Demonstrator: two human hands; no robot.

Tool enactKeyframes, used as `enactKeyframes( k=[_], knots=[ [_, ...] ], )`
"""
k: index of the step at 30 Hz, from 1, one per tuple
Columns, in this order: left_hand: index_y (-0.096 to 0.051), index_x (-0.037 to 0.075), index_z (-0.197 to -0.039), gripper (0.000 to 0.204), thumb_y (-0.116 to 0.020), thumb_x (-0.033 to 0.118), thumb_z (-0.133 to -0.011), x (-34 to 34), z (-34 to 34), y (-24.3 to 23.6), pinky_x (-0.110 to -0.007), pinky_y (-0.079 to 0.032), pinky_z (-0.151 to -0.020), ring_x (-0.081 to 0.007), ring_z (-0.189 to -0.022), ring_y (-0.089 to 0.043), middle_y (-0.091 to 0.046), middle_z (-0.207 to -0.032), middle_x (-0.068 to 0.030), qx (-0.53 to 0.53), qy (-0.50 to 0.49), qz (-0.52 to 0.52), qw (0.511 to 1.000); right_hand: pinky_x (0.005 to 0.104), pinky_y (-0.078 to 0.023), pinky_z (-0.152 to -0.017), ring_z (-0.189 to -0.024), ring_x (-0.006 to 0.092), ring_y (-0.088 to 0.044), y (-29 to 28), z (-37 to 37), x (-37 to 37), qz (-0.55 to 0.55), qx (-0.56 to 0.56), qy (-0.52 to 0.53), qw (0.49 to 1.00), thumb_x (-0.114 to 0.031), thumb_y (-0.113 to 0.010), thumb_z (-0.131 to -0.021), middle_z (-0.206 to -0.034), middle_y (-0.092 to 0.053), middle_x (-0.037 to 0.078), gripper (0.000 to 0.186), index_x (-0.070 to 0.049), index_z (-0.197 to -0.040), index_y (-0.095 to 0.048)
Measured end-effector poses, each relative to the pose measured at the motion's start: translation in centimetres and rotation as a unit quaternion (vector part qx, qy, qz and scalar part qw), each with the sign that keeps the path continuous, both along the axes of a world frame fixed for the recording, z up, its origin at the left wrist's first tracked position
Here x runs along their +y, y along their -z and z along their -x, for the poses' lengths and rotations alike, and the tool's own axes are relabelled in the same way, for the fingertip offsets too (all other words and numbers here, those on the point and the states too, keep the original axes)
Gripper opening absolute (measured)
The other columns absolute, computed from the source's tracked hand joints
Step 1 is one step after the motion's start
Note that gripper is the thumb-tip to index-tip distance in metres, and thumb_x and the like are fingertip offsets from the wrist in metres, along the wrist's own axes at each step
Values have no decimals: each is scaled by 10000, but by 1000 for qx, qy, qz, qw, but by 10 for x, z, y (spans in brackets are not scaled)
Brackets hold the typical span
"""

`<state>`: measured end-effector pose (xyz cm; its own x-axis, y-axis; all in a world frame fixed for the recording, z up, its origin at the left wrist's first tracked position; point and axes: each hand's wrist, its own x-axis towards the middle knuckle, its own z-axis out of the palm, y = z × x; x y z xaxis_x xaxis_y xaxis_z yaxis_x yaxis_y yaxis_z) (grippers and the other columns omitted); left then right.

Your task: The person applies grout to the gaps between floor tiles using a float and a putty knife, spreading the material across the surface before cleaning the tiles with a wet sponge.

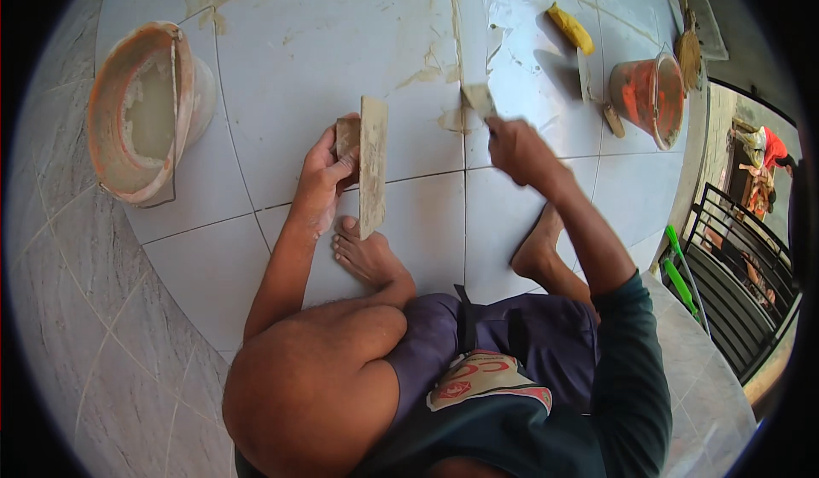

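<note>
My left hand (pixel 322 173) is closed on a flat, narrow board (pixel 373 167) smeared with dried grout, held on edge above the tiles. A smaller stained piece (pixel 347 134) shows at the fingers; I cannot tell whether it is the board's grip. In my right hand (pixel 522 156) is a putty knife (pixel 479 100), its pale, dirty blade at the joint between white floor tiles (pixel 409 214). Whether the blade's edge touches the floor is unclear. Wet grout smears (pixel 426 75) lie along the joint just beyond it.
At the left stands a large bucket (pixel 196 103) holding cloudy, greyish stuff. A smaller orange-stained bucket (pixel 633 94) is at the right, beside a trowel (pixel 612 121) and a yellow object (pixel 570 28). A broom (pixel 688 47) and a black gate (pixel 725 290) lie beyond. My bare feet (pixel 373 258) rest on the tiles.
</note>
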<state>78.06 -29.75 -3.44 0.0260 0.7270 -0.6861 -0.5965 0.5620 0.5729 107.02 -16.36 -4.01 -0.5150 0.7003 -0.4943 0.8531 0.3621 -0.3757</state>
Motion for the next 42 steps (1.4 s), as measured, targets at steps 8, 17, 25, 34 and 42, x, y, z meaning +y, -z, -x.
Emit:
enactKeyframes(
  k=[8,17,25,34,42],
  knots=[
    [-428,53,-1424,488,-556,77,-954,13,-24,25,-302,-518,-894,-141,-1037,-627,-613,-1204,-62,5,24,-2,1000,420,-546,-676,-836,290,-660,-15,-39,-21,-63,47,-111,991,-34,-562,-881,-929,-659,80,355,-185,-1184,-668],
    [-431,52,-1426,488,-574,83,-960,13,-41,13,-292,-522,-871,-130,-1025,-629,-614,-1207,-56,38,7,8,999,384,-550,-729,-893,285,-657,-10,-92,27,-52,54,-148,986,36,-572,-842,-952,-681,104,443,-173,-1215,-687],
    [-444,45,-1415,464,-559,87,-967,33,-80,-3,-302,-536,-856,-136,-1033,-630,-615,-1208,-58,72,-5,7,997,412,-546,-681,-822,317,-661,-4,-135,78,-52,-8,-190,980,30,-577,-824,-911,-642,116,477,-209,-1225,-676],
    [-368,6,-1456,556,-547,96,-937,14,-125,-31,-352,-525,-953,-207,-1123,-620,-585,-1291,-117,66,-139,52,987,471,-541,-692,-795,384,-660,-7,-124,131,-21,53,-256,965,55,-544,-814,-884,-635,177,465,-107,-1243,-619],
    [-359,5,-1449,602,-599,174,-924,-82,-201,-95,-387,-527,-978,-247,-1133,-633,-602,-1270,-136,90,-301,-9,949,469,-523,-653,-677,395,-622,-17,-131,186,-120,113,-351,922,-41,-537,-895,-742,-608,238,290,28,-1166,-614]
  ],
)
